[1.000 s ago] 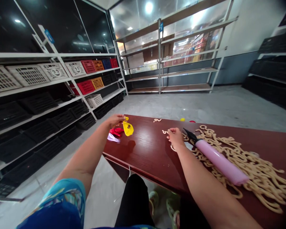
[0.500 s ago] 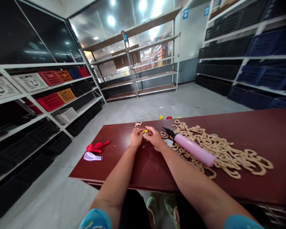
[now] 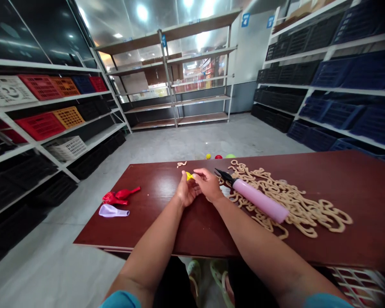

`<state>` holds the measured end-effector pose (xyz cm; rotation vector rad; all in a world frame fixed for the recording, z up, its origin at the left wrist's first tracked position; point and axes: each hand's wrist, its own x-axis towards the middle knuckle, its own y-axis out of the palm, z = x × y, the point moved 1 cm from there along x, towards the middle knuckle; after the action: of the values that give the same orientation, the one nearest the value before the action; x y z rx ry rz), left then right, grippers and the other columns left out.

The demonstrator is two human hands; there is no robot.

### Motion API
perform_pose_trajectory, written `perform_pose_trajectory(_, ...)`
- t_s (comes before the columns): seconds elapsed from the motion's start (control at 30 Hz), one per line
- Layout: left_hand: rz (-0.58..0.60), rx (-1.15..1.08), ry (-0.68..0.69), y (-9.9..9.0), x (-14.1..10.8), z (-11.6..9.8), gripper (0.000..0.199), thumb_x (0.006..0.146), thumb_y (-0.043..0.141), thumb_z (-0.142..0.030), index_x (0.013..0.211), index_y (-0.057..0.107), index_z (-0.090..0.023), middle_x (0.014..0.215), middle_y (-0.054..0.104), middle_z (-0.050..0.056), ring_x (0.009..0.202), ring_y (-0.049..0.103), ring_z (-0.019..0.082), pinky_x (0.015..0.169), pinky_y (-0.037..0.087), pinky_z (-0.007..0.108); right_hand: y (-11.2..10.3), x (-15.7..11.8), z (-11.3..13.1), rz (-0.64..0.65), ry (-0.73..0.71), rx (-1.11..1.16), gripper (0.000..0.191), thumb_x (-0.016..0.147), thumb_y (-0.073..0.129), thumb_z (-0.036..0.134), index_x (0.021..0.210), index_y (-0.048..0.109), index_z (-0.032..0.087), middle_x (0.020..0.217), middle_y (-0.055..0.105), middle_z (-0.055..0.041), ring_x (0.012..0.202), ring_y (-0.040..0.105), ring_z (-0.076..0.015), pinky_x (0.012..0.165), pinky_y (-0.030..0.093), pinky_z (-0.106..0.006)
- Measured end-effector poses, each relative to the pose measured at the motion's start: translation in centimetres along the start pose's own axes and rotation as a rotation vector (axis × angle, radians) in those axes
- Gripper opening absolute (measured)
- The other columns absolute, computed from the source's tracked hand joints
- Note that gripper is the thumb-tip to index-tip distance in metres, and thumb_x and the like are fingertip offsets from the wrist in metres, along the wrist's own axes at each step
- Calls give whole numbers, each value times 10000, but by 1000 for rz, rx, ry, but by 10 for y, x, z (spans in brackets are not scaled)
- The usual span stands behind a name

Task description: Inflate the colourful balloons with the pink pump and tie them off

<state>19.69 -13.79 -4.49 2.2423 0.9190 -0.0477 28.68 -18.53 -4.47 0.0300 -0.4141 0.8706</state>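
A small yellow balloon [image 3: 189,176] is stretched between my two hands above the dark red table. My left hand [image 3: 186,191] grips its left part between thumb and fingers, with the palm turned partly up. Thumb and fingertips of my right hand [image 3: 208,185] pinch its other end. Just right of my right hand lies a pink balloon pump [image 3: 259,200] with a black nozzle, resting on a heap of beige curly strands [image 3: 295,205]. On the table's left side are red balloons [image 3: 120,196] and a flat lilac balloon [image 3: 113,211].
The table [image 3: 167,233] spans the front. A small beige squiggle [image 3: 181,164] lies near its far edge. Beyond that edge, yellow, red [image 3: 218,157] and green round things show. Shelves with crates [image 3: 40,87] stand left and right; a metal rack [image 3: 170,77] stands behind.
My left hand has turned and opened more toward palm-up, and more of the yellow balloon shows between my hands. The whole view has shifted slightly.
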Motion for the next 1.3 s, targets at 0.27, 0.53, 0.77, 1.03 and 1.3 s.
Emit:
perform_pose_trajectory(0.27,-155,-357,303,-22,17,-16,196,867,410,-236,790,571,-157,846,610,46,783,590,105,704,476,236,6,-4,-2,64,-52,-104,232,818,450,339,950,608,233,859,653,-5,739,601,-140,723,478,-281)
perform_pose_trajectory(0.53,-253,-467,411,-49,27,-31,84,845,455,-219,836,525,-174,569,400,-53,378,304,12,361,253,132,46,69,-2,321,-170,-818,385,773,432,84,1135,522,180,1170,529,-107,1085,474,-209,912,361,-335)
perform_pose_trajectory(0.77,-153,-474,414,-44,20,-33,125,820,497,-285,892,517,-185,531,333,-66,344,196,11,327,145,132,89,112,-16,633,-213,-936,351,755,578,262,1101,553,208,1228,509,-63,1053,495,-208,855,375,-287)
perform_pose_trajectory(1.03,-28,-563,368,-41,19,-32,171,797,524,-284,960,505,-235,565,393,-45,362,262,29,349,169,143,21,63,-8,793,-262,-1052,194,817,467,263,940,591,178,1059,569,-84,901,547,-186,783,380,-284)
perform_pose_trajectory(1.3,90,-679,239,-37,15,-33,142,698,483,-165,830,534,-172,680,537,25,478,449,93,417,314,206,-116,-8,30,550,-436,-1030,228,854,410,304,948,599,217,1151,540,-64,1032,508,-173,893,342,-320)
